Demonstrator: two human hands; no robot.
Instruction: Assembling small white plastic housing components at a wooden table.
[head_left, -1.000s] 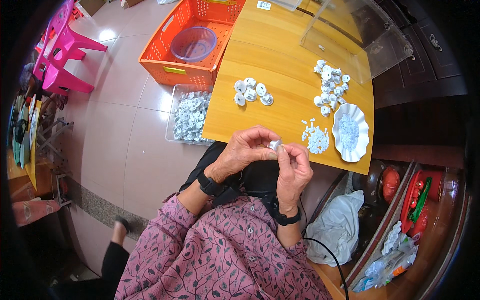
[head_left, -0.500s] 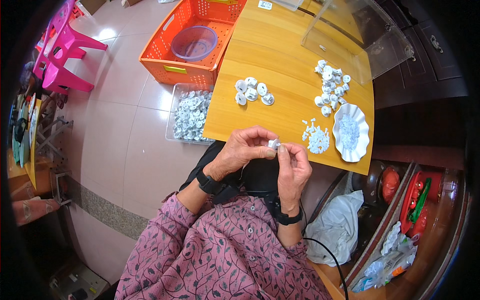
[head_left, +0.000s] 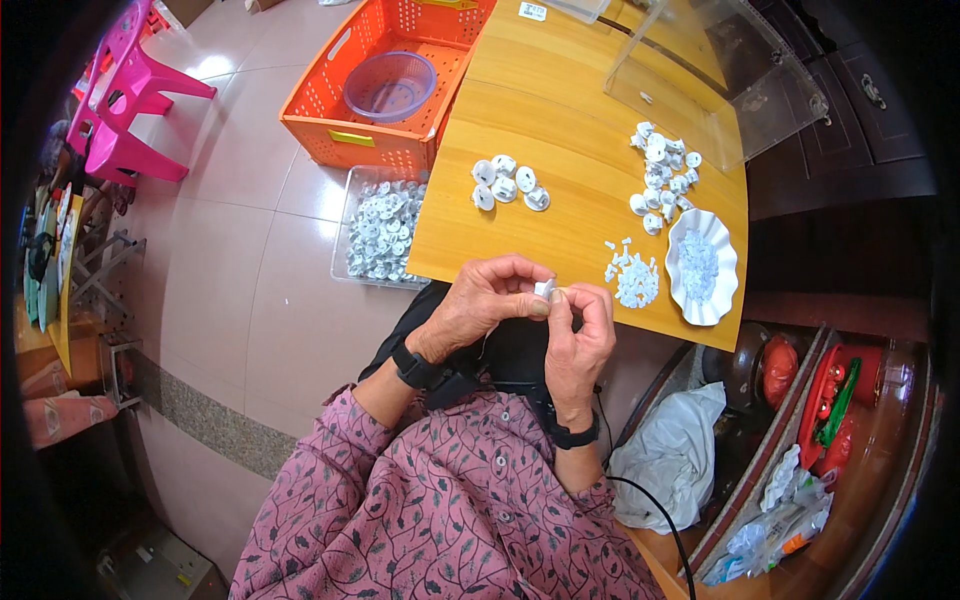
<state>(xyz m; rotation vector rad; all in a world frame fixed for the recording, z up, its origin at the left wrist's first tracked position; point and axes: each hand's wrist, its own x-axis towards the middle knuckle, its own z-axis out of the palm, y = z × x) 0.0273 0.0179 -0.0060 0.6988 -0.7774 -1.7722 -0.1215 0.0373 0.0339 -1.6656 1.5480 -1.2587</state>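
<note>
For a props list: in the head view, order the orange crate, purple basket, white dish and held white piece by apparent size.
1. Orange crate
2. Purple basket, white dish: too alike to rank
3. Held white piece, partly hidden

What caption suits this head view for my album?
Left hand and right hand meet at a white part by a table bearing loose parts and a dish of tiny pieces.

Left hand (head_left: 485, 302) at near edge of tabletop (head_left: 570, 110), thumb (head_left: 522, 304) and fingers (head_left: 515, 267) drawn into a pinch. Right hand (head_left: 580, 340) just beside, thumb upright, fingers curled, also pinching; fingertips of both nearly meeting. Left forearm (head_left: 385, 404) slants inward; right forearm (head_left: 579, 466) steeper.
</note>
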